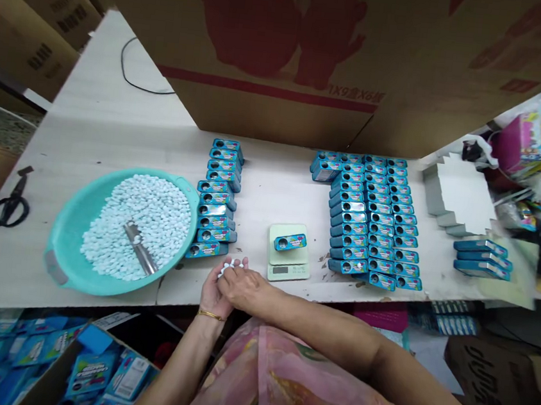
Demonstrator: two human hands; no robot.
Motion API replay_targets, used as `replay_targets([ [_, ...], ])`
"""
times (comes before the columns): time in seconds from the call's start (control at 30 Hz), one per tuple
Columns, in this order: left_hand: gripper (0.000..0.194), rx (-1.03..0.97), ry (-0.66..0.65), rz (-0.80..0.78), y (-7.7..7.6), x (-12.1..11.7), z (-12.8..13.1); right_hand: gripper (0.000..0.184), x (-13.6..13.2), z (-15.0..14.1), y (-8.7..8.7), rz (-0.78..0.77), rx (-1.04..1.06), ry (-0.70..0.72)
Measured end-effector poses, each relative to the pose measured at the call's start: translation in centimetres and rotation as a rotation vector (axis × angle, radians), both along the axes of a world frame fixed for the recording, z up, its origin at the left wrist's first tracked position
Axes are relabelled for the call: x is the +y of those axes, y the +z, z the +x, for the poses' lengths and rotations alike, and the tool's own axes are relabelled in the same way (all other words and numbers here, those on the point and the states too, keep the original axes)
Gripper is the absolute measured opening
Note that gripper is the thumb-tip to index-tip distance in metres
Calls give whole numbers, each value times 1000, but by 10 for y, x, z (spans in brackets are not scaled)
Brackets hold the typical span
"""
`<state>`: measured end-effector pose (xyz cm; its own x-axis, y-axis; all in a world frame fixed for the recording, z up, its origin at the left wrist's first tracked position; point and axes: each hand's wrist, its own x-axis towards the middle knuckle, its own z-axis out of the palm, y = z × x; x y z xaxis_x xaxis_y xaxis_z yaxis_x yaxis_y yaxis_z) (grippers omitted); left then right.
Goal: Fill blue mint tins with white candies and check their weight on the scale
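Note:
My left hand (213, 295) is cupped palm-up at the table's front edge and holds a few white candies (231, 265). My right hand (244, 285) lies over it, fingers pinched at those candies. Just right of my hands stands a small pale green scale (287, 265) with one blue tin (290, 241) lying on its pan. To the left sits a teal basin (71, 223) full of white candies, with a metal scoop (139, 247) lying in them.
A column of blue tins (217, 200) stands beside the basin, and a larger block of blue tins (375, 220) right of the scale. Three more tins (483, 258) lie far right near a white tray (458, 193). Scissors (8, 204) lie far left. A big cardboard box (325, 53) stands behind.

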<state>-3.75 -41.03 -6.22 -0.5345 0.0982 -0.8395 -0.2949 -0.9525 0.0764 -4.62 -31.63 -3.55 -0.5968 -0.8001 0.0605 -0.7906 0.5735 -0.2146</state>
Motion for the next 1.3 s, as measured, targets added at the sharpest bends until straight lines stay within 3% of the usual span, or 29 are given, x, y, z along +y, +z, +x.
replay_targets([
  [0.4,19,-91,-83,-22,-1,16,0,14,23,0,-7,-10,-197,-124],
  [0.63,20,-16,-53,-37,4,28,-13,19,60,-24,2,-277,-350,-317],
  [0.7,19,13,-40,-17,5,30,-17,21,75,-37,9,-229,-315,-384],
  [0.8,16,35,-30,14,5,30,-21,20,91,-52,18,6,-251,-434],
  [0.93,16,31,-18,6,4,26,-17,20,100,-58,13,147,-180,-372],
  [1.1,16,24,-52,-2,8,24,-8,23,99,-50,4,-71,-190,-411],
  [1.2,16,-1,-114,4,12,25,-1,22,81,-31,9,-183,-171,-269],
  [1.3,16,-51,-152,8,12,25,9,24,52,-7,12,-73,-130,-119],
])
